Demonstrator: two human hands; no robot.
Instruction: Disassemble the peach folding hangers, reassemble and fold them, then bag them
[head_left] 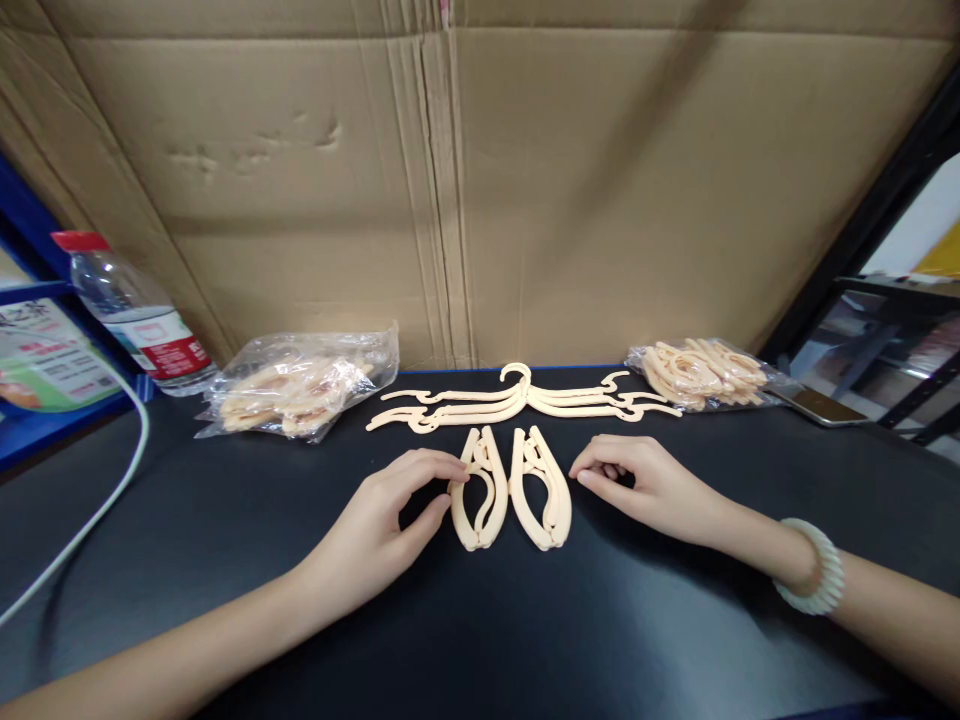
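Observation:
Two cream folding hangers, folded up, lie side by side in front of me: a left folded hanger (496, 510) and a right folded hanger (562, 505). My left hand (390, 510) has its thumb and fingertips closed on the outer edge of the left one. Beside the right one is my right hand (649, 485), its fingers loosely curled and apart from the thumb, with nothing visible in them. Just behind lie several unfolded hangers (480, 408), stacked together with their arms spread and the hook pointing toward the back.
Clear plastic bags of folded hangers lie at the back left (300, 385) and back right (697, 372). A phone (825, 407) is beside the right bag. A water bottle (150, 320) and a white cable (127, 480) are at left. Cardboard (600, 180) walls off the black table (525, 640).

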